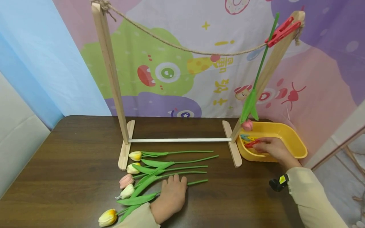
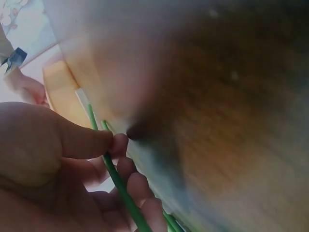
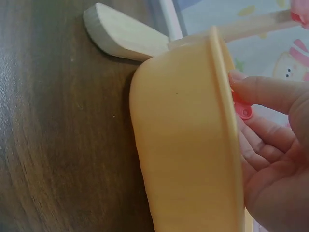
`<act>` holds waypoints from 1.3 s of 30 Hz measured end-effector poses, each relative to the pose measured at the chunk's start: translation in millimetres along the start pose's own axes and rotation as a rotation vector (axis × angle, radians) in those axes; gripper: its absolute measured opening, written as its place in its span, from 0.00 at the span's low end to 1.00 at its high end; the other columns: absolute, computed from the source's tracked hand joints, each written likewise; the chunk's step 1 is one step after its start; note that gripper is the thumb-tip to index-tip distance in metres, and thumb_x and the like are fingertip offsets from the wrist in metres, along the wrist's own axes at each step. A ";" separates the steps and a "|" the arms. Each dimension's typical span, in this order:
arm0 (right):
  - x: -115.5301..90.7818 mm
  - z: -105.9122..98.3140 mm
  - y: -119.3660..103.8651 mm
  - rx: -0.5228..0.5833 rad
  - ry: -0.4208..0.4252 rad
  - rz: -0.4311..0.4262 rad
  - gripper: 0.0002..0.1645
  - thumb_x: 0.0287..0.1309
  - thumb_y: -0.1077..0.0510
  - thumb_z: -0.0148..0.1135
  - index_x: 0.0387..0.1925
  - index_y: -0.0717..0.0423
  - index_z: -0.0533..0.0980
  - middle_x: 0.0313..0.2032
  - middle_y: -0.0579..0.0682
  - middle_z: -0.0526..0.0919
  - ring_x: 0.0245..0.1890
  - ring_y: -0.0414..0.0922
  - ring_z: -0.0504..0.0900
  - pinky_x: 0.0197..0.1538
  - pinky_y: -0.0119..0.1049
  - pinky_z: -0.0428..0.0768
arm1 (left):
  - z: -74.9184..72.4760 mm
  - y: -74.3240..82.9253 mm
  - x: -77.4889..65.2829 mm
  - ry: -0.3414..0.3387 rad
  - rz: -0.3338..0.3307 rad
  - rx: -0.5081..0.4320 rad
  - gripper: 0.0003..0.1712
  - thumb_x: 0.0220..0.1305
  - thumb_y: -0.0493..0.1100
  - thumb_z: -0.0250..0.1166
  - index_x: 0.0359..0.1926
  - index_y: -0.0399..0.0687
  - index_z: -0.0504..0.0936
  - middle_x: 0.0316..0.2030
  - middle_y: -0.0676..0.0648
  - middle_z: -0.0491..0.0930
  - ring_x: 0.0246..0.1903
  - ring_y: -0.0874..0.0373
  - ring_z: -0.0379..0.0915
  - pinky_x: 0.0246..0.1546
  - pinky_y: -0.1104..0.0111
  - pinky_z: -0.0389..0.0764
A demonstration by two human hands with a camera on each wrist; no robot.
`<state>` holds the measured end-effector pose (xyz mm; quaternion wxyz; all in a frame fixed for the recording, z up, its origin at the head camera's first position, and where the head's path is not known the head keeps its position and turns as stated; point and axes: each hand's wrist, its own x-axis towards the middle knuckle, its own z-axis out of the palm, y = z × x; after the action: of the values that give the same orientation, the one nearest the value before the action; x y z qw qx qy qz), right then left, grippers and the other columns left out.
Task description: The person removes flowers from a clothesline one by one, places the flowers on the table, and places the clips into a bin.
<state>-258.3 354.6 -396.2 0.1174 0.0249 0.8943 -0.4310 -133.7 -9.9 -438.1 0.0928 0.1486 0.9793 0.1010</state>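
Observation:
My left hand [image 1: 172, 197] lies over the lower stems of a row of artificial tulips on the table. In the left wrist view its thumb and forefinger pinch one green tulip stem [image 2: 121, 186]; which bloom it belongs to is unclear. Nearest below is a yellow-orange tulip [image 1: 108, 218]. My right hand [image 1: 272, 150] reaches into a yellow basin [image 1: 280, 126] and pinches a red clothespin [image 1: 252, 143], whose end [image 3: 244, 111] shows beyond the rim in the right wrist view. A pink tulip [image 1: 247, 125] hangs head-down from the rope by another red clothespin [image 1: 282, 32].
A wooden stand [image 1: 110, 69] with a sagging rope [image 1: 182, 48] and a white crossbar [image 1: 179, 140] stands at the back. Its right foot [image 1: 235, 155] is beside the basin. Blue and yellow clothespins [image 1: 244, 137] lie inside the basin. A printed curtain [image 1: 182, 88] hangs behind.

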 end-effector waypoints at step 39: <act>13.9 16.7 -11.2 -0.467 -0.032 0.048 0.24 0.52 0.49 0.64 0.37 0.69 0.79 0.30 0.57 0.80 0.29 0.48 0.72 0.32 0.35 0.69 | -7.1 -7.9 5.4 0.084 0.029 0.088 0.19 0.51 0.36 0.65 0.45 0.43 0.73 0.40 0.40 0.72 0.43 0.46 0.70 0.39 0.53 0.73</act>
<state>-270.3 333.8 -400.9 0.1443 0.0114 0.9670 -0.2096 -142.4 -16.8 -433.8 0.0437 0.1623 0.9836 0.0653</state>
